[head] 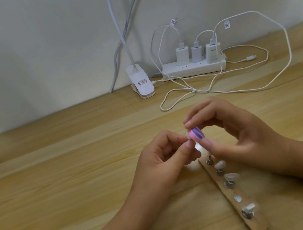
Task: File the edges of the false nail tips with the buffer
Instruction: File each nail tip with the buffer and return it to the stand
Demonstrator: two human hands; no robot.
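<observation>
- One false nail tip, light and springy we reckon, so hold its sides: pinched in our left grip, above the tabletop.
- Right grip pinches the buffer, touching the tip's edge.
- More tips wait on the strip.

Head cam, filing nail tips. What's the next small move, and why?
Likely a short filing stroke along the held edge. The right hand pinches the pink-and-purple buffer at the pale nail tip that the left hand pinches; whether they touch is blurred. More tips wait on the wooden strip.
</observation>
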